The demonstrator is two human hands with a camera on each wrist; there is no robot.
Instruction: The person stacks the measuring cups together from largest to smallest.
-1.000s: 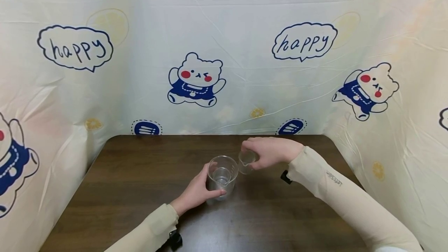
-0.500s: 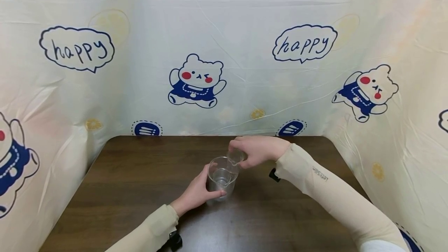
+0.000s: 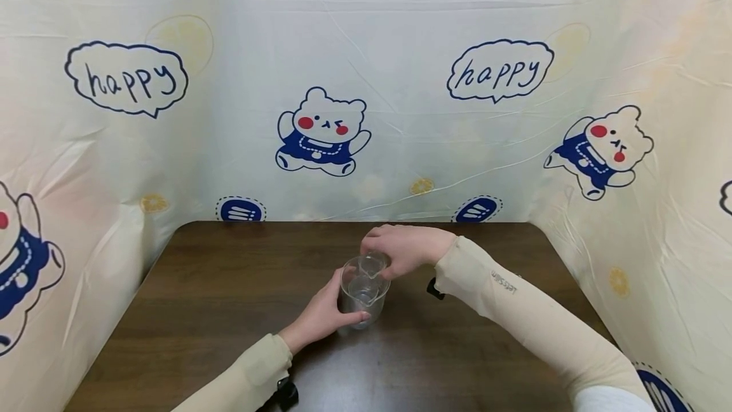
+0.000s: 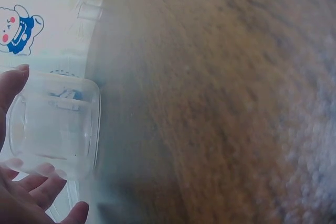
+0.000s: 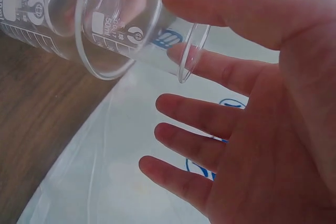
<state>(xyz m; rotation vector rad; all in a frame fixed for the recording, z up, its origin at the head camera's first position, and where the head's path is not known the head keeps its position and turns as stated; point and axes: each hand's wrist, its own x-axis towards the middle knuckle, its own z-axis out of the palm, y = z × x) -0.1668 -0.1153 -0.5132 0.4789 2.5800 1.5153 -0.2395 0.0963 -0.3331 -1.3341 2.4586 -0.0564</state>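
Note:
A large clear glass beaker (image 3: 375,309) stands upright on the dark wooden table (image 3: 240,297). My left hand (image 3: 321,311) grips its left side, thumb in front and fingers behind. A rounded clear form shows inside; I cannot tell whether it is another beaker. My right hand (image 3: 408,249) pinches a small beaker (image 5: 123,24) near its rim between thumb and index finger, the other fingers extended. The small beaker's lower part is inside the large beaker's mouth. In the left wrist view, the large beaker (image 4: 55,124) lies between thumb and fingers.
A pale curtain (image 3: 400,11) printed with bears and "happy" bubbles hangs behind the table and along both sides. Black wrist straps (image 3: 436,288) show beneath the cream sleeves (image 3: 515,297).
My right hand has carried the small beaker leftward from beside the large beaker, over its rim and into its mouth. The left hand and large beaker have stayed in place.

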